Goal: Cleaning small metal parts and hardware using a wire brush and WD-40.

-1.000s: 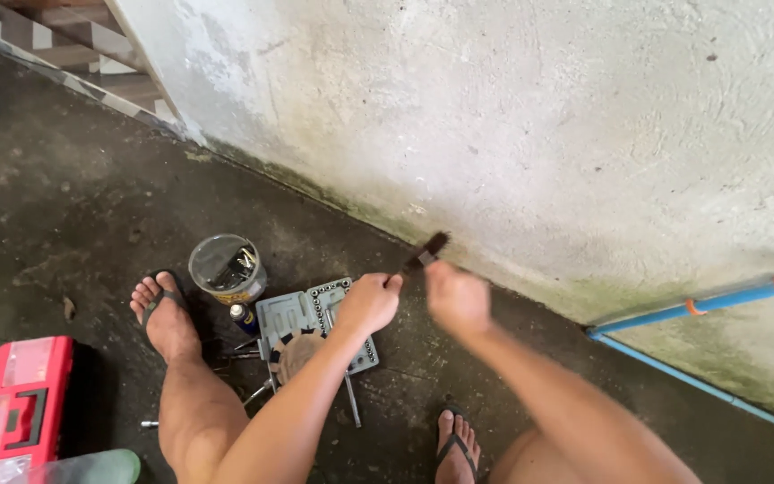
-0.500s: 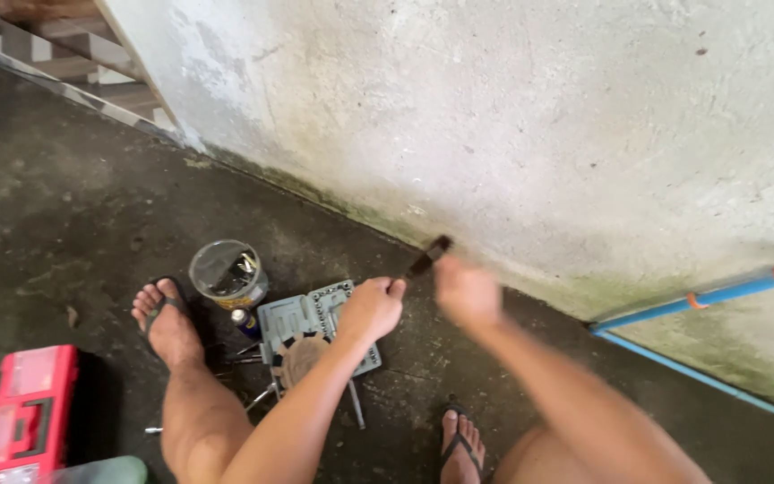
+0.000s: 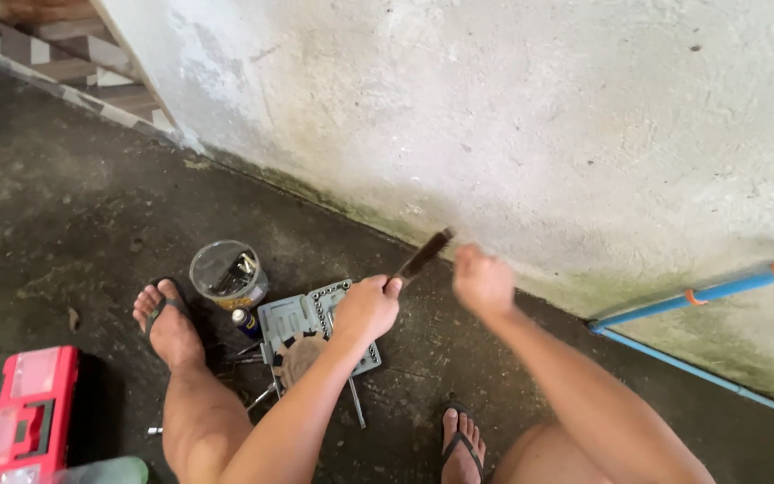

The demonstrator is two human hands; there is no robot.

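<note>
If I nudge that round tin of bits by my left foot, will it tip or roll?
The tin stands upright on the rough concrete floor and looks wider than tall, so it would probably slide rather than tip. The metal pieces inside likely add weight and may rattle. Its mouth seems open, so a hard knock could spill them; on its side it would likely roll.

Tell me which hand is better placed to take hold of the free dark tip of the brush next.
Right. The right hand hangs free and closed just beside the dark tip of the brush, while the left hand is already shut around its handle end, so it probably cannot let go.
</note>
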